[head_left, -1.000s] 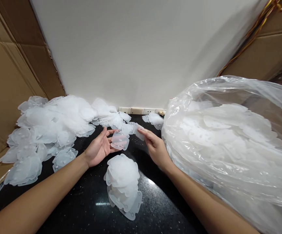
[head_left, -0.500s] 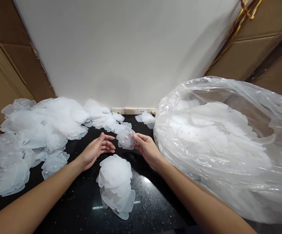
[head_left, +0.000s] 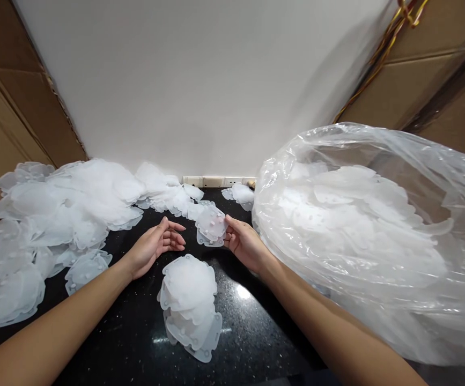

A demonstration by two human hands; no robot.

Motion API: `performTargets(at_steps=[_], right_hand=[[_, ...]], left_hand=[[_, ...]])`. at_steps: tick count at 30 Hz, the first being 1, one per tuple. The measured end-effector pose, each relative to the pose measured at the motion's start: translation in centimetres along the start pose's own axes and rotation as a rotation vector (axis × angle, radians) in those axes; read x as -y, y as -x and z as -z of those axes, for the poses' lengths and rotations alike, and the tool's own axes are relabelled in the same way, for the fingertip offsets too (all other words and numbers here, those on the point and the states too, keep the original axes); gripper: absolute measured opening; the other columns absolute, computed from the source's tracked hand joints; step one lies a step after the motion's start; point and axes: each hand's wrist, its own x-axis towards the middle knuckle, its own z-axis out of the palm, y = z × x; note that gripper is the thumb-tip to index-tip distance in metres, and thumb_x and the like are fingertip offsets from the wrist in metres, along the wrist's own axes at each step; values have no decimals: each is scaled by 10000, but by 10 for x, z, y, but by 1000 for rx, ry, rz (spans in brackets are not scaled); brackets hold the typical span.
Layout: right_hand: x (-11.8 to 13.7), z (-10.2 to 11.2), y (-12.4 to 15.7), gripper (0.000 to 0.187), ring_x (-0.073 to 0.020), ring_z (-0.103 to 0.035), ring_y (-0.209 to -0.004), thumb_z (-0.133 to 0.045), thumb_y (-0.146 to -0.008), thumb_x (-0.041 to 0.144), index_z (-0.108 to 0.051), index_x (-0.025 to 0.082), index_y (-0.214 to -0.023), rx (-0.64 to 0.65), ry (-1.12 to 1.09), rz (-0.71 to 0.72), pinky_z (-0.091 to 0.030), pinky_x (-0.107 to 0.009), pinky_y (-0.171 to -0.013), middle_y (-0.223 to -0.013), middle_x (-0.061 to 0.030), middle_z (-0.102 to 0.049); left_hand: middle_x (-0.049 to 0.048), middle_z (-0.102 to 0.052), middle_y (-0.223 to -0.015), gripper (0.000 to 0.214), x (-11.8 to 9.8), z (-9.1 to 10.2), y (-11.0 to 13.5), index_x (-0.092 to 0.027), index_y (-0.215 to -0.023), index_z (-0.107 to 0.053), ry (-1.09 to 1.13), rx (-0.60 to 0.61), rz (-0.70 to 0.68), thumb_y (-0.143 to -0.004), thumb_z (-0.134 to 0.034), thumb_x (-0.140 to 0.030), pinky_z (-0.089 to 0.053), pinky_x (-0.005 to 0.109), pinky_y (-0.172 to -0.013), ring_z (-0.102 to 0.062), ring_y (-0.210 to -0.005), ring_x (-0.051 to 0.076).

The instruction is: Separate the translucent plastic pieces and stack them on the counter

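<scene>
My right hand (head_left: pixel 244 242) pinches a thin translucent plastic sheet (head_left: pixel 211 225) by its right edge, between thumb and fingers. The sheet has a lobed outline and small raised dots; whether it is one layer or more I cannot tell. To its left, my left hand (head_left: pixel 157 245) is held with fingers apart and nothing in them. Between and below the hands lies an overlapping stack of similar white sheets (head_left: pixel 190 300) on the black speckled countertop (head_left: pixel 252 332).
A large heap of the same sheets (head_left: pixel 83 198) spreads along the left and back. On the right, a clear plastic bag (head_left: pixel 356 300) bulges with more. A power strip (head_left: pixel 214 183) runs along the white wall (head_left: pixel 200 80). Cardboard (head_left: pixel 10 96) stands at both sides; twisted wires (head_left: pixel 381 56) hang at upper right.
The sheet in my right hand has turned slightly and shifted a little right with the hand. My left hand has moved slightly left, still apart from it. The stack looks the same.
</scene>
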Motion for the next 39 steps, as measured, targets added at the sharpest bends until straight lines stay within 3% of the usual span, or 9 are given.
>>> performTargets(at_steps=[9,16,21,25,29,31,35,37,39], right_hand=[[-3,-1,1,342,-109,-546,-550,-810,-698,466,-661,165,-763,-10,40,-4,-439,-239,-557,-651,5,-657],[1,-5,5,319,-118,-535,-567,-804,-702,437,-627,174,-739,-7,91,-22,-449,-246,-554,-636,10,-618],[5,-18,21,340,-100,-521,-576,-813,-703,431,-589,192,-792,36,121,-25,-430,-230,-555,-681,28,-603],[-6,-32,38,382,-141,-587,-734,-769,-753,455,-593,223,-1000,167,442,84,-456,-261,-649,-862,0,-640],[-17,-40,47,401,-243,-561,-1072,-772,-765,383,-613,209,-1088,206,1033,307,-455,-395,-931,-1121,-81,-627],[-18,-41,50,483,-282,-532,-1154,-745,-792,403,-585,184,-1191,210,1224,271,-430,-450,-987,-1216,-133,-599],[-15,-43,57,654,-294,-572,-1113,-777,-740,483,-561,160,-1266,234,1323,122,-453,-430,-945,-1196,-154,-611],[-15,-47,58,693,-276,-606,-999,-859,-608,505,-617,166,-1162,204,1281,21,-485,-374,-838,-1066,-108,-653],[-14,-51,57,607,-235,-610,-847,-890,-521,517,-658,172,-963,159,1181,-130,-483,-321,-708,-860,-40,-661]], left_hand=[[77,-694,-799,486,2,2,0,-151,-962,-668,-3,28,-1,-851,-580,-616,-493,391,-821,-669,-788,227],[48,-658,-843,363,2,-3,2,-165,-941,-671,-147,67,-18,-809,-687,-503,-483,319,-749,-637,-767,177],[59,-623,-846,570,1,-2,5,-155,-1003,-665,-289,159,42,-845,-523,-684,-411,254,-571,-556,-683,150],[72,-620,-873,741,-7,4,13,-179,-1109,-678,-407,326,67,-821,-391,-798,-407,268,-583,-549,-747,194],[72,-644,-1055,565,-21,6,26,-252,-1129,-688,-625,430,-17,-725,-693,-648,-432,312,-818,-572,-1013,275],[65,-613,-1090,626,-26,2,34,-257,-1137,-676,-795,435,-41,-595,-830,-530,-423,340,-886,-559,-1076,306],[69,-550,-1058,786,-26,-12,47,-205,-1162,-621,-981,367,-6,-462,-875,-459,-466,379,-849,-592,-987,316],[62,-532,-1045,818,-21,-17,49,-202,-1169,-596,-990,331,-16,-435,-870,-436,-491,381,-812,-603,-949,308],[57,-524,-1042,819,-16,-20,48,-203,-1160,-584,-981,313,-51,-419,-863,-413,-501,394,-834,-602,-965,309]])
